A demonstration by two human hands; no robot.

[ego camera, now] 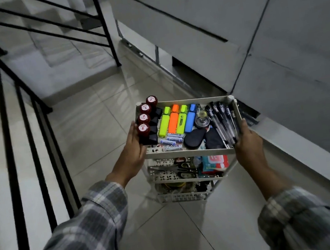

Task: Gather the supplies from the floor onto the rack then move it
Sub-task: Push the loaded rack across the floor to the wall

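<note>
A black stair railing (9, 115) runs down the left side, with white steps behind it. On the pale tiled floor (90, 134) in the middle stands a white three-tier rack (186, 155), seen from above, close to the grey wall (275, 49) on the right.

The left hand (135, 149) is closed on the left edge of the rack's top tier, fingers wrapped under the rim, a plaid sleeve (85, 228) covering the forearm. Just beside that hand, along the tier's left side, four dark stamps with red round tops (146, 117) stand in a row. Next to them lie four highlighters (177, 119) side by side: yellow, orange, yellow-green and blue. Below the highlighters lie a few small batteries (172, 141). Further right sit a tape dispenser (201, 119) and two black oval items (195, 138), whose kind cannot be told. Along the tier's right side lies a bundle of black pens (223, 124).

The right hand (247, 141) grips the right edge of the top tier, touching the pens' lower ends.

On the middle tier, scissors (177, 168) lie at left and a red-and-white packet (214, 163) at right. The bottom tier holds dark clutter too dim to identify.
</note>
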